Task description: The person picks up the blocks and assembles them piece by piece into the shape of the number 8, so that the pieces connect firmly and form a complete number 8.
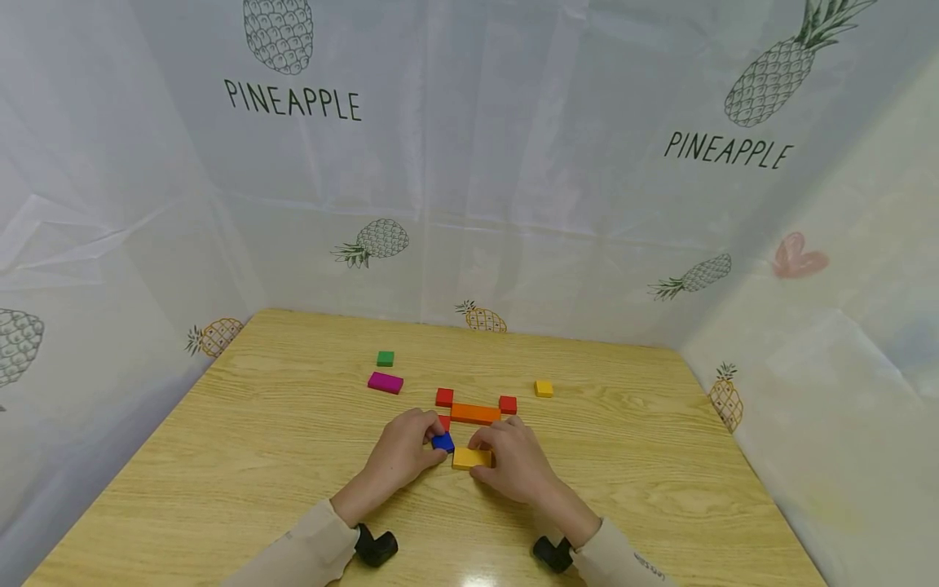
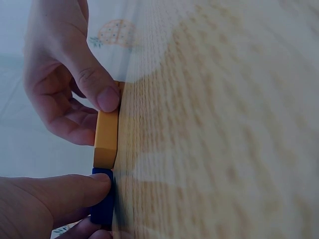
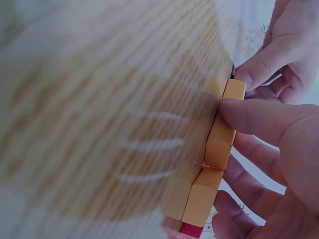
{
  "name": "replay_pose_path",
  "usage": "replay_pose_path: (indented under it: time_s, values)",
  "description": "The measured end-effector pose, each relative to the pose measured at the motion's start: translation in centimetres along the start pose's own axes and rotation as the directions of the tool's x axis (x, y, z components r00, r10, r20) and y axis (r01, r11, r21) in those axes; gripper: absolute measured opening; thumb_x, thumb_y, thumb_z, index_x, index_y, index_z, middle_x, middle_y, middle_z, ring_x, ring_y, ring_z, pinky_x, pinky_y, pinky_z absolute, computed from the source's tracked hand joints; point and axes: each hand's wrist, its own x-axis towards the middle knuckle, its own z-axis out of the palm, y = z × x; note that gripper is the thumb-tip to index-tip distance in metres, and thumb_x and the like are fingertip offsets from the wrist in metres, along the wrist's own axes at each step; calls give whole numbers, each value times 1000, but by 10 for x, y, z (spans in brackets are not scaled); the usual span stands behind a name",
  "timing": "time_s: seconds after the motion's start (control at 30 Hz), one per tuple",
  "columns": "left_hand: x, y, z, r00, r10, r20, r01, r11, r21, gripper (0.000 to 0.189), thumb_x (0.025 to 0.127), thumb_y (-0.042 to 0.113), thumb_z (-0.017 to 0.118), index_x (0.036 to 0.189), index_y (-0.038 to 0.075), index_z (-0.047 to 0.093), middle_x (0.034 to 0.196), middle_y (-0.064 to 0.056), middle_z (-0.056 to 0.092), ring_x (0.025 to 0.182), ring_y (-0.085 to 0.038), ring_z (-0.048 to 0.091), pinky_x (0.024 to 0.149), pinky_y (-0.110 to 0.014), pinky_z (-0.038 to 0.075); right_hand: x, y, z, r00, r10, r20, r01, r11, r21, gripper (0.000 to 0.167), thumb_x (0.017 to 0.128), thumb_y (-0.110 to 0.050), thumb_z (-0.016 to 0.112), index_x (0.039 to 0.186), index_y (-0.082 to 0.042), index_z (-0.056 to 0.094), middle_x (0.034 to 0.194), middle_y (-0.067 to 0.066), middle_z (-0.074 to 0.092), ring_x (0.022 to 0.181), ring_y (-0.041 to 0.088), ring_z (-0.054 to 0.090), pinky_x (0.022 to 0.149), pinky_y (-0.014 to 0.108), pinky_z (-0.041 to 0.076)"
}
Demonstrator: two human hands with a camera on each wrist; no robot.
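My left hand (image 1: 399, 452) pinches a blue block (image 1: 443, 443) between thumb and fingers on the table. A red block (image 1: 444, 423) lies just behind the blue one, partly covered by the fingers. The right hand (image 1: 517, 463) grips a longer yellow block (image 1: 471, 459) across its width, thumb on the near side and fingers on the far side. In the left wrist view, the blue block (image 2: 102, 196) and the yellow block (image 2: 106, 137) stand end to end, right up against each other. The right wrist view shows the thumb on the yellow block's (image 3: 222, 132) face.
Behind the hands lies a long orange block (image 1: 475, 414), with a red block (image 1: 444, 397) at its left end and another red block (image 1: 508, 404) at its right. Farther off are a purple block (image 1: 385, 382), a green block (image 1: 385, 359) and a small yellow block (image 1: 544, 389) on the wooden table (image 1: 623, 456).
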Motion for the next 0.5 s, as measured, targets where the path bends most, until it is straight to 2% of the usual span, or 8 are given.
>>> replay_pose_path:
  time_s: [0.5]
  values:
    - [0,0,1,1000,-8,-3,8,1000,-9,23,83,13,92,93,14,71,87,1,62,79,-12,52,72,-28,48,2,2,1,1000,15,23,-16,1000,14,28,79,-25,96,99,-16,78,92,-4,74,85,12,54,81,35,44]
